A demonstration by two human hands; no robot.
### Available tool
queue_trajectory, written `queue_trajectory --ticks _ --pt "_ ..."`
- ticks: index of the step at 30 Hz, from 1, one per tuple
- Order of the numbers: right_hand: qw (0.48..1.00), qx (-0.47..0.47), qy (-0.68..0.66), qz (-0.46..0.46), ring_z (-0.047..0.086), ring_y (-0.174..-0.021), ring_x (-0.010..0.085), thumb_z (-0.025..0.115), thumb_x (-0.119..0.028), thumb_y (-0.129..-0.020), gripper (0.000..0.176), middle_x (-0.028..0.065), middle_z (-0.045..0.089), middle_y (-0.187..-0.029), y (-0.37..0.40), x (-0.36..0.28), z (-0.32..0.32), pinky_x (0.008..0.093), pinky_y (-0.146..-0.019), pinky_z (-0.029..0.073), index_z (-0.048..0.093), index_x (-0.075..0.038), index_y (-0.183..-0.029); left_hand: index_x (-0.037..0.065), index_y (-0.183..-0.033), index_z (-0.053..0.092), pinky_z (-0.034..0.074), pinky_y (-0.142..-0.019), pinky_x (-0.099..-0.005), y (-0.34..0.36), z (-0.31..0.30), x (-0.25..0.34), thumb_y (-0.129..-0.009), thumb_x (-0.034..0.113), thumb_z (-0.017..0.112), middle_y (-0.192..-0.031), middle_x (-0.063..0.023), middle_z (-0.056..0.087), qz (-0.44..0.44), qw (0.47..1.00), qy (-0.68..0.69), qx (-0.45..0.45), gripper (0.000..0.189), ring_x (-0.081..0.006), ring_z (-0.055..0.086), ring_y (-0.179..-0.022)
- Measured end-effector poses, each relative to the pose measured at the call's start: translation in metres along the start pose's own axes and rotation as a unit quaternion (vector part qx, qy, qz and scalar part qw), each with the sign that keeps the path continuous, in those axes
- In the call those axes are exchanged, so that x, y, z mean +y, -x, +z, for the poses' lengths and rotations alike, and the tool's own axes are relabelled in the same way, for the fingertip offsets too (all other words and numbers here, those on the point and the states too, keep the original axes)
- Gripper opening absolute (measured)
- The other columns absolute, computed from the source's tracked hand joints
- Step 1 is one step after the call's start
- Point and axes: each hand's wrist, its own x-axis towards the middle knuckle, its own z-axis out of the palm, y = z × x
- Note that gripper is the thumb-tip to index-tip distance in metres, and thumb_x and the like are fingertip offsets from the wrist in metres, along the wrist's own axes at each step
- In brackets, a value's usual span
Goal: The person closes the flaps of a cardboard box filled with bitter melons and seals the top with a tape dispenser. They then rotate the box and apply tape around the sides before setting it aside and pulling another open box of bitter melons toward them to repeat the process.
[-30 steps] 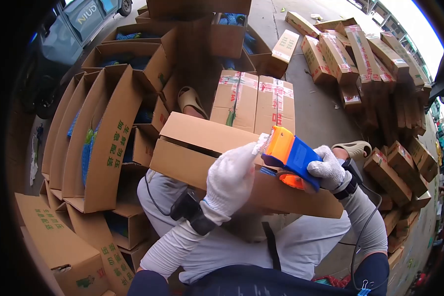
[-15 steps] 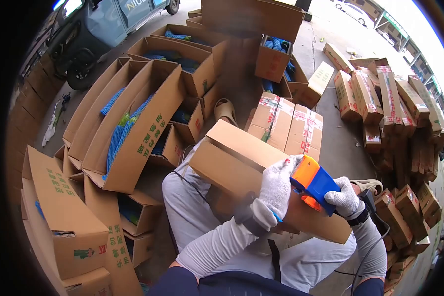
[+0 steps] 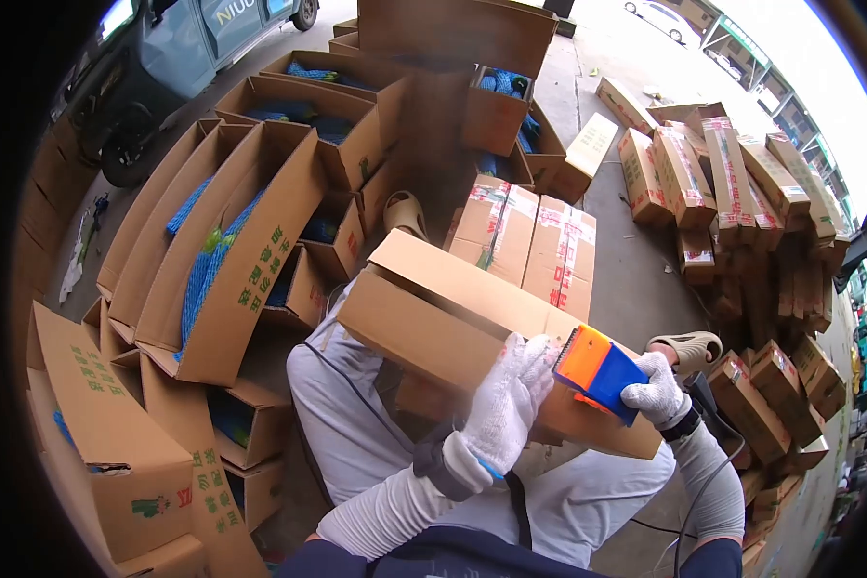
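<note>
A long brown cardboard box (image 3: 424, 323) lies across my lap, with its top flaps nearly together and a dark gap between them. My right hand (image 3: 657, 393), in a white knit glove, grips the blue end of an orange and blue tape dispenser (image 3: 602, 374). The dispenser is over the right part of the box, its toothed edge facing left. Beside that edge, my gloved left hand (image 3: 509, 400) is over the near side of the box, fingers stretched out and nothing visible in them. Whether its palm touches the cardboard is hidden.
Open boxes (image 3: 250, 231) holding blue-netted goods crowd the left and front. Taped boxes (image 3: 559, 250) stand just beyond my lap. A large pile of sealed boxes (image 3: 732, 188) is at right. A cable (image 3: 713, 462) runs by my right arm; a three-wheeled vehicle (image 3: 188, 58) stands behind.
My left hand has drawn back from the dispenser toward my body, its fingers straightening. The dispenser has tilted flatter over the box. The whole view has shifted slightly.
</note>
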Motion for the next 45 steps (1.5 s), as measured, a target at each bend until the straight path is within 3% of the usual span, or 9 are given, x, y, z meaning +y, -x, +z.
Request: queue_trajectory --ticks 8,22,32,38,40,41,43,44,45 --pt "1.0 -0.001 0.0 -0.01 0.07 -0.059 0.0182 0.083 -0.038 -0.081 0.05 0.0109 0.072 -0.07 -0.001 -0.018 0.011 0.0288 -0.054 0.058 0.073 0.009 -0.093 -0.005 -0.135 0.051 0.05 -0.097 -0.0319 -0.031 0.006 -0.025 -0.101 0.005 0.052 -0.119 -0.0139 0.064 0.046 0.999 -0.025 -0.003 0.037 -0.0205 0.063 -0.107" --pt "0.985 -0.054 0.091 0.134 0.07 -0.066 0.0144 0.08 -0.031 -0.089 0.041 0.0111 0.073 -0.078 -0.012 -0.063 0.005 0.027 -0.063 0.059 0.074 0.007 -0.102 -0.003 -0.107 0.065 0.059 -0.093 -0.0415 -0.02 -0.052 0.266 -0.106 0.027 0.053 -0.102 -0.0184 0.071 0.358 0.893 -0.225 0.156 0.033 -0.0299 0.072 -0.098" --pt "0.951 -0.02 0.233 0.2 0.069 -0.071 0.0147 0.079 -0.051 -0.084 0.058 0.0098 0.074 -0.079 -0.059 -0.101 0.038 0.0293 -0.07 0.057 0.077 0.005 -0.099 -0.002 -0.11 0.066 0.059 -0.09 -0.0393 -0.041 -0.137 0.282 -0.106 0.029 0.054 -0.105 -0.0151 0.073 0.293 0.897 -0.287 0.166 0.033 -0.0257 0.072 -0.098" --pt "0.924 0.008 0.294 0.243 0.068 -0.065 0.0151 0.081 -0.05 -0.082 0.059 0.0107 0.073 -0.076 -0.073 -0.113 0.058 0.0292 -0.064 0.056 0.077 0.007 -0.095 0.004 -0.128 0.063 0.053 -0.096 -0.0357 -0.072 -0.201 0.253 -0.107 0.032 0.05 -0.12 -0.0103 0.07 0.019 0.889 -0.397 0.229 0.037 -0.0204 0.068 -0.106" --pt "0.914 0.025 0.325 0.241 0.067 -0.062 0.0136 0.081 -0.052 -0.081 0.06 0.0087 0.072 -0.071 -0.079 -0.113 0.06 0.03 -0.06 0.055 0.077 0.007 -0.09 0.006 -0.145 0.05 0.045 -0.107 -0.0322 -0.122 -0.295 0.214 -0.108 0.024 0.047 -0.139 -0.0097 0.06 0.218 0.786 -0.578 -0.015 0.042 -0.0209 0.058 -0.125" --pt "0.914 0.032 0.319 0.246 0.067 -0.062 0.0144 0.081 -0.053 -0.081 0.06 0.0094 0.072 -0.071 -0.081 -0.113 0.061 0.0292 -0.059 0.054 0.078 0.006 -0.091 0.007 -0.154 0.038 0.039 -0.112 -0.0289 -0.107 -0.289 0.224 -0.108 0.019 0.044 -0.149 -0.0087 0.049 0.174 0.571 -0.802 -0.039 0.048 -0.0205 0.048 -0.136" --pt "0.911 0.04 0.314 0.265 0.068 -0.061 0.015 0.08 -0.056 -0.08 0.062 0.0099 0.072 -0.072 -0.084 -0.11 0.06 0.0286 -0.057 0.054 0.078 0.005 -0.091 0.007 -0.152 0.04 0.04 -0.112 -0.0299 -0.102 -0.265 0.213 -0.109 0.021 0.042 -0.15 -0.0093 0.049 -0.017 0.918 -0.395 0.012 0.045 -0.0199 0.048 -0.136" --pt "0.896 0.04 0.339 0.283 0.068 -0.061 0.0152 0.081 -0.058 -0.078 0.063 0.01 0.072 -0.071 -0.087 -0.113 0.061 0.029 -0.058 0.053 0.078 0.004 -0.089 0.007 -0.152 0.04 0.04 -0.112 -0.0298 -0.121 -0.288 0.21 -0.11 0.022 0.042 -0.15 -0.0092 0.049 -0.016 0.958 -0.281 0.051 0.045 -0.0196 0.047 -0.137" --pt "0.896 0.046 0.35 0.271 0.067 -0.06 0.0161 0.081 -0.06 -0.077 0.065 0.0103 0.071 -0.071 -0.088 -0.116 0.064 0.0295 -0.057 0.053 0.077 0.004 -0.087 0.009 -0.151 0.042 0.042 -0.108 -0.0372 -0.091 -0.24 0.214 -0.106 0.046 0.041 -0.141 -0.0165 0.057 0.209 0.74 -0.639 0.02 0.059 -0.0333 0.054 -0.129"
